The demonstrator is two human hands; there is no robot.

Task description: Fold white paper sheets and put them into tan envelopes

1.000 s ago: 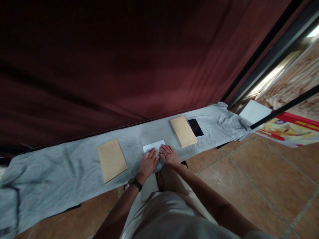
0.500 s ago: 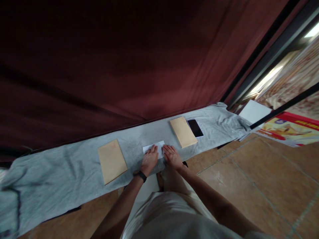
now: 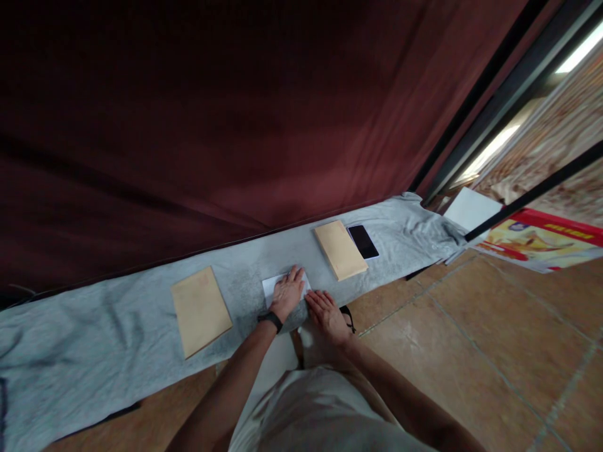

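Observation:
A white sheet of folded-looking paper [image 3: 269,285] lies on the grey cloth. My left hand [image 3: 289,294] rests flat across it, fingers stretched toward its upper right part, and covers much of it. At the paper's lower right corner lies my right hand [image 3: 328,316], palm down with fingers extended, the fingertips touching or just beside the edge. To the left is a flat brown envelope [image 3: 201,311]. A thicker stack of brown envelopes [image 3: 340,249] sits to the right, beyond my right hand.
A dark-screened phone [image 3: 363,241] lies against the stack's right side. The grey cloth [image 3: 117,326] covers a long narrow surface along a dark red curtain [image 3: 264,138]. At the right are a black bar, a white board [image 3: 471,210] and a red-yellow box [image 3: 541,238] above the tiled floor.
My left hand has slid right and up over the paper, which now shows more on its left. My right hand has moved slightly down. The view has shifted a little.

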